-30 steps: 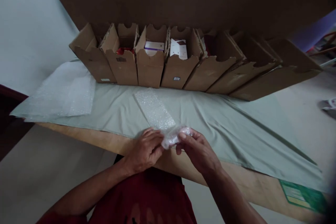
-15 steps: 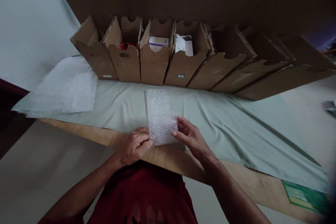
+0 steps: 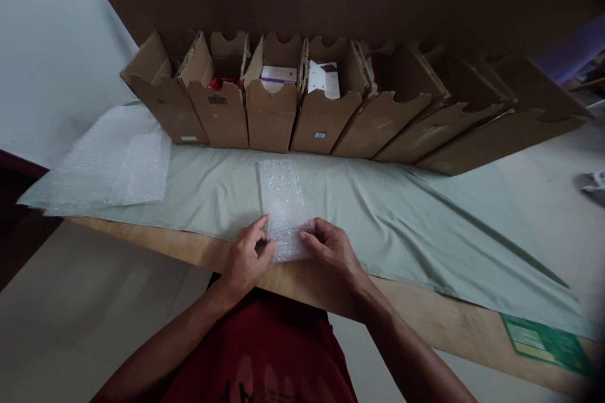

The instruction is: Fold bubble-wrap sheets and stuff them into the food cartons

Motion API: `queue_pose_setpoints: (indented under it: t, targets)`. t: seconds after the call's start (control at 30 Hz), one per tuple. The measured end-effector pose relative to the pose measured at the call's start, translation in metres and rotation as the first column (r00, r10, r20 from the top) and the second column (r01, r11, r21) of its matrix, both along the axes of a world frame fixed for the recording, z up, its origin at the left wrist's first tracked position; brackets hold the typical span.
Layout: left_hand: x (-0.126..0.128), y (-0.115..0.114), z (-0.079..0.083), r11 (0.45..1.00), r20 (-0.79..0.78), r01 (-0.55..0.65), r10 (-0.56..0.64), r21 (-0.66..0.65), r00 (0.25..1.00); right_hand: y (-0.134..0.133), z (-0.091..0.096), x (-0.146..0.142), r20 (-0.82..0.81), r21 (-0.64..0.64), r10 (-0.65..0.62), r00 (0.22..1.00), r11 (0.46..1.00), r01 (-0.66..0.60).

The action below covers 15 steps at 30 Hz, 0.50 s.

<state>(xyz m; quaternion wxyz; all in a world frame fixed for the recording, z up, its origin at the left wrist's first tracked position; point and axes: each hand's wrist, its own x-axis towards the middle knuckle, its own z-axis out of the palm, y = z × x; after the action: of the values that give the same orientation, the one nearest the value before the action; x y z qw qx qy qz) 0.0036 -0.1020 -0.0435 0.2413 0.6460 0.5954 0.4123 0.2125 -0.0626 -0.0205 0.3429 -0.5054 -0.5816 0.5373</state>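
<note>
A narrow piece of bubble wrap (image 3: 282,182) lies on the green cloth at the front edge of the table, its near part folded into a thicker layer. My left hand (image 3: 250,252) is at its left edge, fingers curled and thumb tip on the near left corner. On the opposite side, my right hand (image 3: 333,249) pinches the right edge between thumb and forefinger. Whether anything lies inside the folded wrap I cannot tell.
Several open cardboard bins (image 3: 269,119) stand in a row behind the cloth (image 3: 378,214). One holds white boxes with a purple stripe (image 3: 278,73), another white card pieces (image 3: 324,79). Bubble wrap sheets (image 3: 118,157) are stacked at left. A green printed sheet (image 3: 543,343) lies front right.
My right hand has moved left, drawing the wrap's right edge inward, so the near part looks narrower. My left hand's forefinger has lifted up along the left edge. The view has shifted slightly.
</note>
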Motion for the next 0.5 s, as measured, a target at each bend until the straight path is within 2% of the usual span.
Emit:
queue_pose_setpoints:
  t: [0.1,0.17,0.4,0.5]
  targets:
    - [0.001,0.001,-0.002,0.985,-0.133,0.015,0.008,0.171,0.991,0.002,0.001,-0.002,0.137,0.059,0.010,0.990,0.998,-0.018]
    - [0.000,0.001,-0.002,0.972,-0.200,0.031,0.016,0.232,0.980,0.003,0.001,-0.003,0.217,0.096,0.003,0.976,0.995,-0.024]
    - [-0.004,-0.003,0.010,0.972,-0.333,0.077,0.002,0.223,0.943,0.006,0.001,-0.007,0.476,0.160,-0.006,0.879,0.984,-0.080]
    - [-0.007,-0.012,0.020,0.949,-0.372,0.206,-0.106,0.239,0.922,0.006,-0.002,-0.007,0.492,0.171,-0.008,0.870,0.981,-0.088]
